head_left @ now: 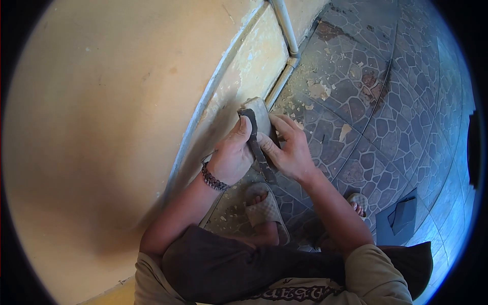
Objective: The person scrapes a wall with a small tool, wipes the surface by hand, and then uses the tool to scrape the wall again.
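Note:
Both of my hands hold a pale, dusty block [258,110] in front of the wall. A dark strip [256,147] with a torn-looking edge lies along the block's near side and hangs down between my hands. My left hand [233,153], with a dark bracelet at the wrist, presses its thumb on the strip's upper end. My right hand [291,147] grips the block's right side, its thumb against the strip. The fingers of my left hand behind the block are hidden.
A yellowish wall [117,112] with a peeling lower part fills the left. A pipe [284,25] bends along its base. Plaster flakes [319,91] lie on the stone-patterned floor [406,91]. Dark sheet pieces [402,216] rest at the lower right, near my sandalled feet [263,209].

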Available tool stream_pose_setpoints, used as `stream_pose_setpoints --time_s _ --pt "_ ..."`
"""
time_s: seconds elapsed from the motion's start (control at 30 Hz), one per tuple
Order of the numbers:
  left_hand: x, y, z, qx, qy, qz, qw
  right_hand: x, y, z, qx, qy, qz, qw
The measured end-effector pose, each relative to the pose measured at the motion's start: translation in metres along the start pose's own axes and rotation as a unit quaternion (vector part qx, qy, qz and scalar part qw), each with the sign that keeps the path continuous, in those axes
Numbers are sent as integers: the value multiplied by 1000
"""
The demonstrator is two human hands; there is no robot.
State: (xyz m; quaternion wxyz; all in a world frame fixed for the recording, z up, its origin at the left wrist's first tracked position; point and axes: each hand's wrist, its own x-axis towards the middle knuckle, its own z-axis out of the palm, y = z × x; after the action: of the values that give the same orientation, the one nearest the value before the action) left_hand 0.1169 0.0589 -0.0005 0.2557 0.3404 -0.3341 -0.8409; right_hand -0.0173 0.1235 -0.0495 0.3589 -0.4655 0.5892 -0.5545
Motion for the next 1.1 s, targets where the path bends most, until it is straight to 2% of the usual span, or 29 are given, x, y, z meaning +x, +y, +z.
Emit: stream_pose_setpoints --time_s 0.07,0.17,0.2,0.23,0.3,0.33,0.37,0.47,0.57,0.63,0.67,0.7,0.73,0.77,0.87,0.93,0.97,1.03,1.1 --pt "-1 -2 4 -22 20 13 999 1 0 -1 -13 -13 -31 999" --pt "1 2 -8 -26 33 10 999 4 2 -3 11 21 19 1000" --pt "1 3 -9 -19 39 18 999 7 5 -8 112 34 136 984" --pt "0 5 -9 -12 44 27 999 11 11 -17 210 45 250 944" --pt "2 3 -14 -2 83 28 996 19 50 -44 216 100 289 927" --pt "0 3 -15 6 69 19 997 18 76 -59 14 100 252 962" --pt "-2 5 -16 15 55 10 998 17 98 -73 -188 97 203 956" --pt "-5 8 -25 -11 -8 -1 1000 6 127 -95 -317 117 241 910" --pt "-5 11 -31 -57 -64 -3 996 2 130 -85 -509 274 46 815" --pt "-4 12 -30 -79 -83 -9 993 13 100 -73 -310 188 18 932" --pt "-5 14 -22 -40 -38 -12 998 19 78 -67 -203 142 2 969" --pt "-8 16 -10 1 6 -14 1000 22 53 -61 -121 77 47 989" --pt "-9 17 -3 40 50 -16 998 23 32 -55 -38 10 91 995" --pt "-11 19 -2 9 41 -15 999 23 19 -51 -21 -10 58 998" --pt "-14 23 5 17 89 -35 995 22 -7 -44 31 -68 -39 996" --pt "-14 18 -2 49 92 8 995 21 -21 -41 62 -96 -103 988" --pt "-14 17 -5 65 93 28 993 20 -24 -38 41 -94 -124 987" --pt "-17 20 0 89 106 14 990 19 -28 -35 -5 -86 -167 982" --pt "-18 22 -1 126 108 27 986 17 -28 -36 4 -108 -133 985"
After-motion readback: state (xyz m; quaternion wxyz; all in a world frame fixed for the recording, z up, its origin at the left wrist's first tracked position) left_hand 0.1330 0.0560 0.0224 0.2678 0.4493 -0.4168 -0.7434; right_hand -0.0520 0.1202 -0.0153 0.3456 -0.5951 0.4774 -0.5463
